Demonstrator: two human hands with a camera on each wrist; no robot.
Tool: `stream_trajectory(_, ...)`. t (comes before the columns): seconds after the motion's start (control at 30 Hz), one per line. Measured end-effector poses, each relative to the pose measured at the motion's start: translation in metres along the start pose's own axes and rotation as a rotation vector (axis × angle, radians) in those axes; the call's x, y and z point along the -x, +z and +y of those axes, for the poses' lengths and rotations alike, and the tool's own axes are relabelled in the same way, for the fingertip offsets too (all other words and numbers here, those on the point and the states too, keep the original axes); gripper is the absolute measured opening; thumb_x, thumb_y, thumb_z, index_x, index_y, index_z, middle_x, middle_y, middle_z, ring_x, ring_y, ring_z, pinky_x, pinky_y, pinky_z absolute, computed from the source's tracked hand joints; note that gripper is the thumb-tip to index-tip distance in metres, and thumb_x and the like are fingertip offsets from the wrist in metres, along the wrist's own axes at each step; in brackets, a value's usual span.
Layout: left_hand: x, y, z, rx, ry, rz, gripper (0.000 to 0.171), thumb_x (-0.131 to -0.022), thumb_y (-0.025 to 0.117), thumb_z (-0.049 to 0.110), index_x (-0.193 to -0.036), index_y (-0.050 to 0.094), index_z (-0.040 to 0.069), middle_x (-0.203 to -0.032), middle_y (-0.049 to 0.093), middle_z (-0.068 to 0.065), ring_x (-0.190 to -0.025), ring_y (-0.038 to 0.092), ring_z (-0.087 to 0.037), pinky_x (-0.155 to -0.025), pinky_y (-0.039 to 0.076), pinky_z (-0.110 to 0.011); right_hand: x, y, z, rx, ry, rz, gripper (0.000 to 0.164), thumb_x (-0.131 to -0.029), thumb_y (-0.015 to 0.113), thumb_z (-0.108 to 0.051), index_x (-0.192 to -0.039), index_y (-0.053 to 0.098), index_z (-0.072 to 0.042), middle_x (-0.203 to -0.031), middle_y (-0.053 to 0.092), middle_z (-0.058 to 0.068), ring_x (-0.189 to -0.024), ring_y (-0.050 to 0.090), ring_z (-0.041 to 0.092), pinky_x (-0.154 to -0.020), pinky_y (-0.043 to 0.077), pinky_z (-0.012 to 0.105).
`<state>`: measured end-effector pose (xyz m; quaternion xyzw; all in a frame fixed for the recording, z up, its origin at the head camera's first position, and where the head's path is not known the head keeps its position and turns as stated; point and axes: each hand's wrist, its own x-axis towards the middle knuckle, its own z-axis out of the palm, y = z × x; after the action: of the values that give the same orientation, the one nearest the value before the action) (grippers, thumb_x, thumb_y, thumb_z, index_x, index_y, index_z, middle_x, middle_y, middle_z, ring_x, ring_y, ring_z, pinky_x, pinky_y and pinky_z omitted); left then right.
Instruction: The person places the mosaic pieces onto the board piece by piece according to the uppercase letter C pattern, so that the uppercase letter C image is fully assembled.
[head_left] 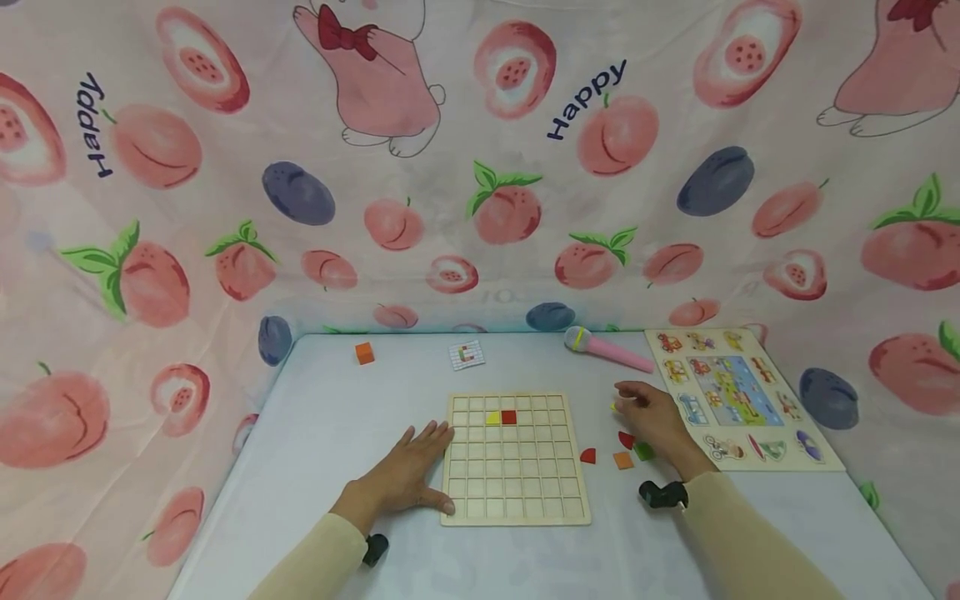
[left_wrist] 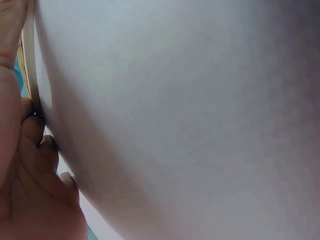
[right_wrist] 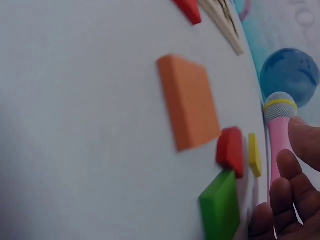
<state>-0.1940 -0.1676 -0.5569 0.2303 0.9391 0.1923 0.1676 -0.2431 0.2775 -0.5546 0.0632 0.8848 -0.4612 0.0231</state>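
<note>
My left hand [head_left: 405, 471] lies spread at the left edge of a wooden grid board [head_left: 517, 492], its fingertips and thumb touching the rim. In one upper row of the board sit a yellow piece [head_left: 492, 418] and a red square [head_left: 509, 417], side by side. To the board's right, my right hand [head_left: 656, 421] hovers with loosely bent fingers. Near its fingers a yellow piece [right_wrist: 255, 155] is on the table, with no grip on it visible. Below lie a red piece [right_wrist: 231, 152], a green piece [right_wrist: 222, 205], an orange square [right_wrist: 192, 102] and another red piece [head_left: 588, 456].
Behind the board lie an orange cube [head_left: 364, 353] and a small card [head_left: 467, 355] with a coloured pattern. A pink toy microphone [head_left: 618, 353] lies at the back right, next to a picture puzzle board [head_left: 813, 454]. Fruit-patterned cloth [head_left: 450, 192] hangs behind the table.
</note>
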Motion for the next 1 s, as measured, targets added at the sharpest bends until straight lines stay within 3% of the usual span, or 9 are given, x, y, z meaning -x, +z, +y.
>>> stream_trajectory(0.1, 0.0001, -0.0001, -0.0002, 0.003, -0.004, 0.000, 0.129, -0.067, 0.086, 0.068, -0.168, 0.028, 0.013, -0.177, 0.022, -0.004, -0.166, 0.012, -0.025, -0.136, 0.006, -0.050, 0.0008, -0.0022, 0.0038, 0.041, -0.002, -0.019, 0.043, -0.104, 0.060, -0.017, -0.146, 0.061, -0.011, -0.145, 0.061, 0.017, -0.120, 0.054, 0.032, -0.098, 0.050, 0.041)
stream_trajectory(0.23, -0.0003, 0.0004, -0.0009, 0.006, -0.001, 0.001, 0.129, -0.068, 0.086, 0.068, -0.168, 0.028, 0.013, -0.177, 0.021, -0.004, -0.166, 0.012, -0.025, -0.136, 0.006, -0.050, 0.0003, -0.0009, 0.0043, 0.102, 0.010, -0.024, 0.044, -0.102, 0.059, -0.011, -0.147, 0.060, -0.010, -0.140, 0.062, 0.018, -0.110, 0.055, 0.030, -0.083, 0.052, 0.033)
stream_trajectory(0.33, -0.0005, 0.0006, -0.0009, 0.011, 0.002, 0.003, 0.128, -0.068, 0.086, 0.068, -0.168, 0.028, 0.013, -0.177, 0.021, -0.004, -0.166, 0.012, -0.025, -0.136, 0.006, -0.050, -0.0003, 0.0011, 0.0039, 0.152, 0.030, -0.015, 0.045, -0.102, 0.058, -0.006, -0.147, 0.059, -0.009, -0.138, 0.062, 0.019, -0.106, 0.055, 0.029, -0.079, 0.053, 0.033)
stream_trajectory(0.47, -0.0004, 0.0009, -0.0007, 0.008, 0.002, 0.005, 0.129, -0.067, 0.086, 0.068, -0.168, 0.028, 0.013, -0.177, 0.022, -0.004, -0.165, 0.012, -0.025, -0.136, 0.006, -0.050, -0.0012, 0.0039, 0.0051, 0.201, 0.018, 0.009, 0.043, -0.101, 0.060, -0.005, -0.144, 0.060, -0.005, -0.137, 0.062, 0.022, -0.107, 0.057, 0.032, -0.091, 0.054, 0.044)
stream_trajectory(0.6, -0.0006, 0.0009, -0.0011, 0.007, -0.002, 0.001, 0.128, -0.068, 0.085, 0.069, -0.168, 0.027, 0.014, -0.177, 0.022, -0.003, -0.166, 0.012, -0.024, -0.136, 0.006, -0.050, -0.0021, 0.0054, 0.0080, 0.213, 0.013, 0.018, 0.043, -0.102, 0.066, -0.014, -0.144, 0.060, -0.003, -0.137, 0.061, 0.024, -0.113, 0.057, 0.035, -0.102, 0.053, 0.055)
stream_trajectory(0.73, -0.0005, -0.0001, -0.0001, 0.021, -0.003, -0.004, 0.128, -0.068, 0.085, 0.068, -0.169, 0.027, 0.014, -0.177, 0.021, -0.002, -0.166, 0.011, -0.024, -0.136, 0.005, -0.050, -0.0007, 0.0036, 0.0097, 0.212, 0.050, 0.018, 0.046, -0.102, 0.067, -0.017, -0.145, 0.058, -0.003, -0.140, 0.061, 0.025, -0.121, 0.058, 0.039, -0.110, 0.050, 0.059)
stream_trajectory(0.83, -0.0003, -0.0006, 0.0007, 0.023, -0.002, -0.002, 0.128, -0.068, 0.086, 0.068, -0.168, 0.027, 0.014, -0.177, 0.021, -0.003, -0.166, 0.012, -0.025, -0.136, 0.005, -0.050, 0.0017, 0.0022, 0.0099, 0.227, 0.066, 0.023, 0.044, -0.102, 0.064, -0.014, -0.144, 0.058, -0.002, -0.136, 0.063, 0.023, -0.117, 0.060, 0.037, -0.106, 0.053, 0.058)
stream_trajectory(1.0, 0.0003, -0.0011, 0.0016, 0.019, -0.005, -0.003, 0.128, -0.068, 0.086, 0.067, -0.168, 0.028, 0.013, -0.177, 0.022, -0.003, -0.166, 0.012, -0.025, -0.136, 0.006, -0.050, 0.0044, 0.0047, 0.0107, 0.246, 0.027, -0.008, 0.044, -0.101, 0.066, -0.014, -0.144, 0.060, -0.004, -0.121, 0.069, 0.017, -0.101, 0.062, 0.029, -0.090, 0.057, 0.045)
